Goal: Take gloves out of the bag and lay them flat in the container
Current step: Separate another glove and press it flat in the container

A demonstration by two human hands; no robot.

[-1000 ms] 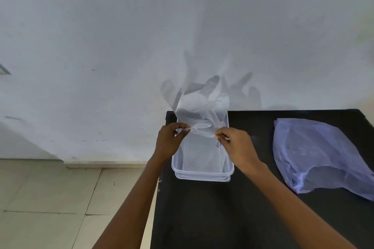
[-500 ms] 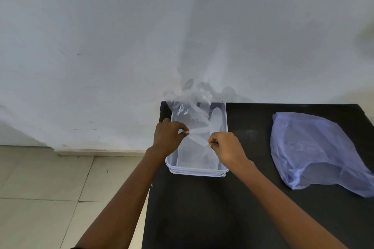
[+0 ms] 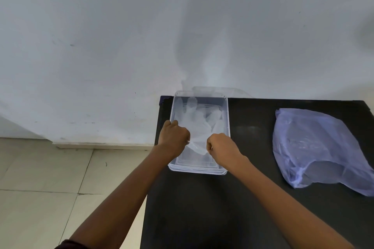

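Observation:
A clear plastic container (image 3: 227, 119) stands at the far left corner of the black table (image 3: 232, 204). A thin see-through glove (image 3: 197, 123) lies inside it, fingers pointing toward the wall. My left hand (image 3: 175, 135) and my right hand (image 3: 221, 146) each pinch the glove's cuff edge over the near half of the container, fingers curled. A pale purple plastic bag (image 3: 315, 147) lies crumpled on the table to the right, apart from both hands.
A white wall rises right behind the table. The table's left edge runs just beside the container, with tiled floor (image 3: 50, 178) below it. Bare black tabletop stretches between the container and the bag.
Both hands have lowered the glove from in front of the wall down into the container, where it now lies spread out. The bag has not moved.

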